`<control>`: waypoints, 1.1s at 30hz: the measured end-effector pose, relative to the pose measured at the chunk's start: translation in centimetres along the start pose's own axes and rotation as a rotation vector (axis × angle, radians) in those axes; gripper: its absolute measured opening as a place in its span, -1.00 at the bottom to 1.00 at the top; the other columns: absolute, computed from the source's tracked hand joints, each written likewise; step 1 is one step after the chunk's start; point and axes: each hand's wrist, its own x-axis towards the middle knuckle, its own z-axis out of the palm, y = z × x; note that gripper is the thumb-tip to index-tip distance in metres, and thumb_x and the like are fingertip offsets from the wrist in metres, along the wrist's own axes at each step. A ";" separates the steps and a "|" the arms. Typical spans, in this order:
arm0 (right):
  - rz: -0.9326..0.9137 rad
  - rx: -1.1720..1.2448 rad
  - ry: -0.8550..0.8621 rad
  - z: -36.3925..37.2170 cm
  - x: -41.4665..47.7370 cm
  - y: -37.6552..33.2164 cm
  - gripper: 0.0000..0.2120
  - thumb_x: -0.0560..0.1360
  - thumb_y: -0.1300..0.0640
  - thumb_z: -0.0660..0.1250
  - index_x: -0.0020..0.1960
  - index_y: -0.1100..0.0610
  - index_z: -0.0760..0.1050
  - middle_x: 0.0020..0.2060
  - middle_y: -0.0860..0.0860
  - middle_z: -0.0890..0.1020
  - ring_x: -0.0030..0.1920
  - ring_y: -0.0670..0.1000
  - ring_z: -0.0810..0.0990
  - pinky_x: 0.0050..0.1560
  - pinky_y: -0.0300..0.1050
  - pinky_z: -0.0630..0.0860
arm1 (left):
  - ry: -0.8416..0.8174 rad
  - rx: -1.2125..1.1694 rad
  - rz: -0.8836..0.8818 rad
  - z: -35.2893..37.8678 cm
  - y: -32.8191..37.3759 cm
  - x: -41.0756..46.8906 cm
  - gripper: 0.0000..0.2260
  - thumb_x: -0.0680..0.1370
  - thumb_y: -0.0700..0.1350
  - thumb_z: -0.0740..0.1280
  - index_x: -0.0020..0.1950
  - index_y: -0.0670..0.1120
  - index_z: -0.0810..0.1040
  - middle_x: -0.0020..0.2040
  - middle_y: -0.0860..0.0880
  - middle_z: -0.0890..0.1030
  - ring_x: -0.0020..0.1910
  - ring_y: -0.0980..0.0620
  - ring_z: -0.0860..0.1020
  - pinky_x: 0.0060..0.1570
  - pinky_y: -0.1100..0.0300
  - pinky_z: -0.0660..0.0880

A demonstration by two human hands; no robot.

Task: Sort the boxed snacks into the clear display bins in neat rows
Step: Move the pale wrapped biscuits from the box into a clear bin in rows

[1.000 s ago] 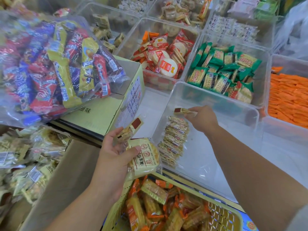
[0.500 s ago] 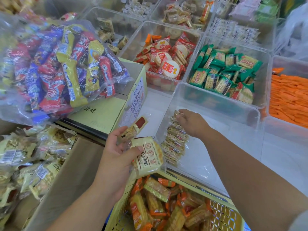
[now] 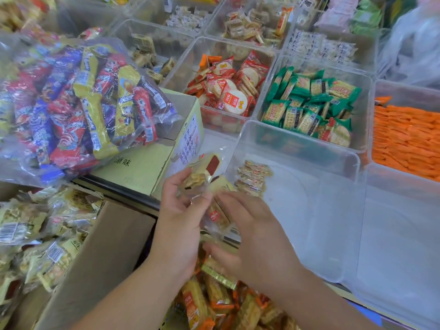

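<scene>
My left hand [image 3: 181,217] holds a bunch of small yellow wrapped snack packets [image 3: 202,172], one with a dark red end, just left of a clear display bin [image 3: 333,210]. My right hand [image 3: 250,225] has come up against them, its fingers on a packet in the bunch; whether it grips the packet is hard to tell through blur. A short neat row of the same packets [image 3: 252,179] lies along the bin's left wall. The rest of that bin's floor is bare.
A clear bag of colourful wafer bars [image 3: 78,103] rests on a yellow-green carton [image 3: 142,167] at left. A brown box [image 3: 102,258] holds more yellow packets [image 3: 35,234]. A basket of orange packets [image 3: 226,303] sits below my hands. Filled bins [image 3: 309,101] stand behind.
My right hand left the row of packets in the bin and moved back left to the bunch in my left hand. The view has shifted slightly.
</scene>
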 end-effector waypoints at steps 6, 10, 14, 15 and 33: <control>0.050 -0.055 0.160 0.0 1.1 2.9 -0.47 0.42 0.28 0.52 0.38 0.17 0.53 0.19 0.07 0.66 0.14 0.12 0.64 0.17 -0.05 0.58 | -0.126 0.051 -0.016 1.2 -0.2 -0.2 -0.57 0.42 -0.19 0.46 0.21 0.18 0.58 0.04 -0.04 0.73 0.07 0.00 0.70 -0.03 0.17 0.63; 0.108 -0.134 0.316 -2.4 3.7 7.6 -0.60 0.48 0.37 0.42 0.30 0.17 0.60 0.05 0.10 0.72 -0.03 0.15 0.67 0.00 -0.12 0.52 | -0.116 0.246 0.009 -0.4 -0.2 0.5 -0.51 0.32 -0.02 0.54 0.20 0.30 0.56 0.14 0.10 0.70 0.18 0.10 0.64 0.24 -0.01 0.51; 0.279 -0.164 0.315 -3.7 8.1 13.2 -0.63 0.55 0.28 0.33 0.33 0.07 0.58 0.13 0.11 0.68 0.09 0.19 0.62 0.02 -0.02 0.55 | -0.118 0.464 -0.015 -2.0 -1.1 0.8 -0.41 0.25 0.20 0.49 0.28 0.37 0.49 0.17 0.20 0.62 0.24 0.08 0.56 0.30 -0.02 0.47; 0.311 -0.160 0.270 -3.5 9.2 14.4 -0.62 0.57 0.27 0.31 0.35 0.05 0.56 0.15 0.12 0.67 0.12 0.20 0.60 0.06 -0.02 0.54 | -0.132 0.498 -0.020 -2.4 -1.4 0.8 -0.40 0.27 0.22 0.48 0.31 0.37 0.47 0.19 0.22 0.60 0.24 0.05 0.56 0.28 -0.02 0.49; 0.457 -0.149 -0.396 1.4 14.6 20.1 -0.63 0.72 0.02 0.04 0.48 0.01 0.39 0.42 0.07 0.49 0.38 0.15 0.44 0.29 -0.09 0.32 | -0.187 0.421 -0.005 -3.4 -0.9 0.7 -0.61 0.43 -0.07 0.45 0.22 0.22 0.55 0.17 0.14 0.67 0.07 0.13 0.65 -0.03 0.34 0.54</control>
